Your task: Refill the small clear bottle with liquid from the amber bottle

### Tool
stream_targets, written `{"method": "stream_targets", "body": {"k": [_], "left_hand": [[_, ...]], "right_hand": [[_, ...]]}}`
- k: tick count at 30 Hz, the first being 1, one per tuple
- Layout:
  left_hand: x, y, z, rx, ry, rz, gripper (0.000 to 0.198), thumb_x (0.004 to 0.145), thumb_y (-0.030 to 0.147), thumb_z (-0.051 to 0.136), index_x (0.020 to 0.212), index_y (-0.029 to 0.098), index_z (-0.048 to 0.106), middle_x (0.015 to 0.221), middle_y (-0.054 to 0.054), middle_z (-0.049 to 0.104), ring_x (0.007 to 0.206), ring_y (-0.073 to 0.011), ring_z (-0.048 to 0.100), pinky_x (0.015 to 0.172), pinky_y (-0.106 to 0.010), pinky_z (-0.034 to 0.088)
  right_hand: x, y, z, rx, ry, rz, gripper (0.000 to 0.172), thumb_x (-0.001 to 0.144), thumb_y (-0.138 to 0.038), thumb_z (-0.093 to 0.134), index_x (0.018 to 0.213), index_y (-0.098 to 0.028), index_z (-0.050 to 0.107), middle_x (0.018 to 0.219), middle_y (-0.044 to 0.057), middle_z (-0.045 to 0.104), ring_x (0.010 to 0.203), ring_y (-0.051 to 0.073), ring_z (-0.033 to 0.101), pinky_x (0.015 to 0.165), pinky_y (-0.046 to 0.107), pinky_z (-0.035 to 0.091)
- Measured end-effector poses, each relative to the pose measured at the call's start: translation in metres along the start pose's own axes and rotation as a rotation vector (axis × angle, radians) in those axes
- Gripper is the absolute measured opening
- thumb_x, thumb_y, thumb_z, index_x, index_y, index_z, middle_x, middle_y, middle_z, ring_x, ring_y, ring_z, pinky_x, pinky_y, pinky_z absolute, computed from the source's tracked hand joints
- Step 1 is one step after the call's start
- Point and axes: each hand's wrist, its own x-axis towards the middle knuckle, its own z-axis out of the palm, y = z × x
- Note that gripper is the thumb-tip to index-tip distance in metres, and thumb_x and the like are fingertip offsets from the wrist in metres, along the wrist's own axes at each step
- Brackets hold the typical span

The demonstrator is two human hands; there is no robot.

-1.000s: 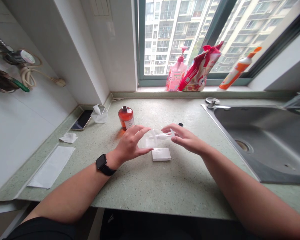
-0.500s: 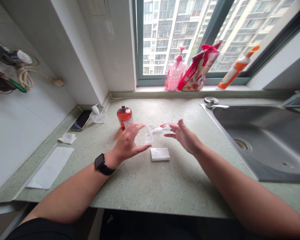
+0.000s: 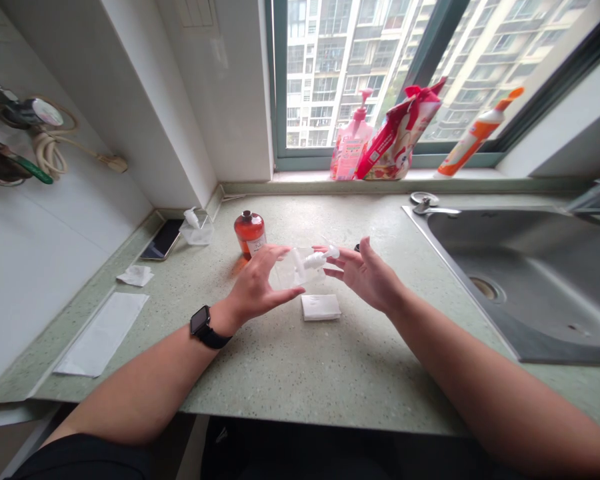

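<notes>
A clear bottle (image 3: 286,270) with a white pump head (image 3: 321,257) lies tilted between my hands, its pump pointing right. My left hand (image 3: 260,280) holds the bottle around its body, thumb below and fingers above. My right hand (image 3: 367,275) is beside the pump with fingers spread, the fingertips close behind the nozzle; whether they touch it is unclear. Behind my left hand stands an open amber bottle (image 3: 250,230) with a white label. A folded white tissue (image 3: 321,307) lies on the counter below the clear bottle. A small dark object (image 3: 357,247) shows partly behind my right hand.
On the left are a phone (image 3: 162,240), a small clear pump bottle (image 3: 197,231), a crumpled tissue (image 3: 135,275) and a flat white sheet (image 3: 103,333). A steel sink (image 3: 545,287) is at the right. Pink bottle (image 3: 350,150), red bag (image 3: 397,140) and orange-white bottle (image 3: 470,143) line the windowsill.
My right hand has shifted slightly left, nearer the clear bottle, and the pump head has moved slightly left. The dark object behind my right hand shows more.
</notes>
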Motion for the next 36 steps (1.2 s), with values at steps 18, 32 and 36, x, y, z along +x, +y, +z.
{"method": "stream_targets", "body": {"k": [18, 32, 36], "left_hand": [[-0.001, -0.003, 0.003, -0.436, -0.237, -0.098, 0.069, 0.084, 0.048, 0.092, 0.141, 0.025, 0.060, 0.133, -0.012, 0.068, 0.114, -0.0275, 0.074, 0.102, -0.047, 0.063], [-0.004, 0.010, 0.008, 0.001, -0.173, -0.002, 0.065, 0.086, 0.045, 0.088, 0.138, 0.021, 0.057, 0.129, -0.013, 0.072, 0.119, -0.0320, 0.070, 0.107, -0.051, 0.057], [-0.004, 0.008, 0.007, 0.039, -0.175, 0.049, 0.064, 0.089, 0.045, 0.086, 0.139, 0.021, 0.056, 0.128, -0.012, 0.072, 0.119, -0.0315, 0.070, 0.108, -0.051, 0.056]], "right_hand": [[-0.010, 0.003, 0.006, -0.212, -0.132, -0.153, 0.038, 0.081, -0.053, 0.090, 0.115, -0.036, 0.086, 0.158, 0.006, 0.061, 0.144, 0.033, 0.058, 0.114, 0.054, 0.053], [-0.017, 0.013, 0.030, -0.554, 0.134, -0.485, 0.031, 0.079, -0.056, 0.092, 0.091, -0.030, 0.080, 0.120, 0.009, 0.073, 0.134, 0.036, 0.063, 0.118, 0.061, 0.049], [-0.019, 0.019, 0.033, -0.629, 0.135, -0.554, 0.027, 0.084, -0.054, 0.089, 0.095, -0.031, 0.079, 0.121, 0.009, 0.073, 0.133, 0.036, 0.065, 0.115, 0.061, 0.053]]}}
